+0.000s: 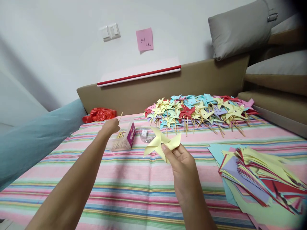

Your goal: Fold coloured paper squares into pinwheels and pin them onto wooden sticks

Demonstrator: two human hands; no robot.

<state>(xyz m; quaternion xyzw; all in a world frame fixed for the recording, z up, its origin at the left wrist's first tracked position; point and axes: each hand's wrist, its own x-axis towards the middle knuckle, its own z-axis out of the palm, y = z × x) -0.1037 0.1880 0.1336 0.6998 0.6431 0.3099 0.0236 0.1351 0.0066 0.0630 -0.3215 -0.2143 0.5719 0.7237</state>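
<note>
My right hand (183, 159) pinches a pale yellow paper pinwheel (153, 144), its thumb pressed on the centre. Over a clear plastic box (133, 135) with a purple label, my left hand (111, 126) is closed on a thin wooden stick (121, 116) that points up. Several more wooden sticks (118, 145) lie inside the box. Just right of the box sits a small clear round container (146, 138) with little shiny metal pieces and a white label.
Many finished pinwheels (187, 111) on sticks are heaped at the back. Stacked coloured paper (259, 175) lies at the right. A red plastic bag (99, 115) is at back left on the striped cloth (134, 198). Grey cushions (240, 30) rise at the right.
</note>
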